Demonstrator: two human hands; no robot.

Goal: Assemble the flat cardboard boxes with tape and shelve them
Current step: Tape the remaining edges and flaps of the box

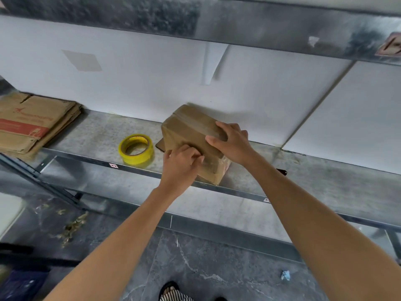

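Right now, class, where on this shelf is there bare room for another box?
Bare shelf lies between the flat cardboard stack and the tape roll, and widely right of the taped box. Tape roll to box is crowded.

Flat boxes (32,124) far left, tape roll (136,149) mid-shelf — assembled box (188,129) just right

Grey metal shelf (325,177) is running under the right hand (233,144), white wall (152,88) standing behind it, another metal board (238,25) hanging above. Dark marbled floor (217,268) is lying below the left hand (182,164), soft light falling evenly.
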